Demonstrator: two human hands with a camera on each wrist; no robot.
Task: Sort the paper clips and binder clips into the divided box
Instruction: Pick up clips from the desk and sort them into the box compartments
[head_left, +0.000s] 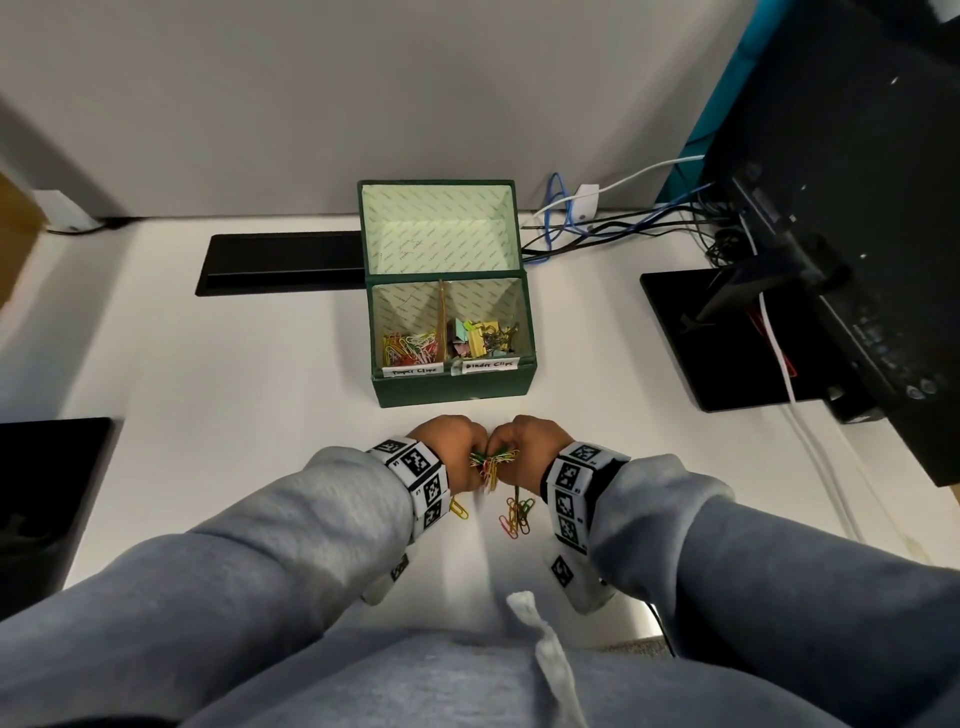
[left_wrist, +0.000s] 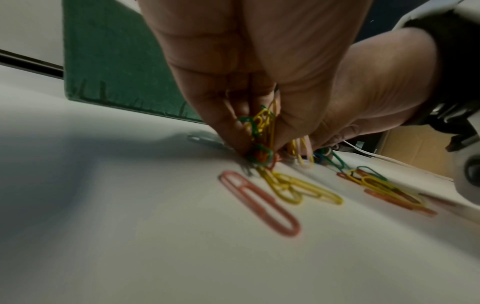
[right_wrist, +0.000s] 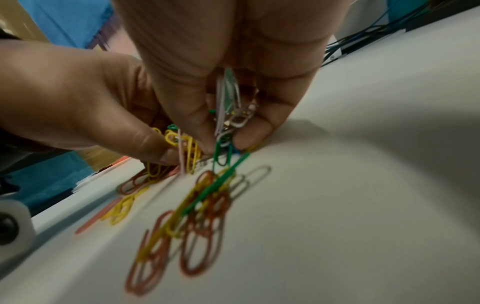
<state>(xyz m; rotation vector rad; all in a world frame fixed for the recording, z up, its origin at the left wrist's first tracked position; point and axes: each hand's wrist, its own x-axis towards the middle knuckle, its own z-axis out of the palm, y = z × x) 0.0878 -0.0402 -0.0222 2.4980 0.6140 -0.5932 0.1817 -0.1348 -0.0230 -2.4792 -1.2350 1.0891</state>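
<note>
**Both hands gather paper clips in front of the labelled box**

We see the green divided box (head_left: 453, 385) open on the white desk (head_left: 234, 364), handwritten labels reading "Paper Clips" (head_left: 413, 370) and "Binder Clips" (head_left: 490, 365). Just in front of the box, our left hand (head_left: 448, 439) and right hand (head_left: 531, 441) each pinch bunched paper clips (head_left: 492, 462). Loose clips (head_left: 517, 515) lie nearer us than the box, bare desk either side.

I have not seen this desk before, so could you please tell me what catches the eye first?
Both hands, left hand and right hand, meet near the desk's front edge, pinching bunches of coloured paper clips. More lie loose beneath them. Behind stands an open green box, already holding clips in both halves.
</note>
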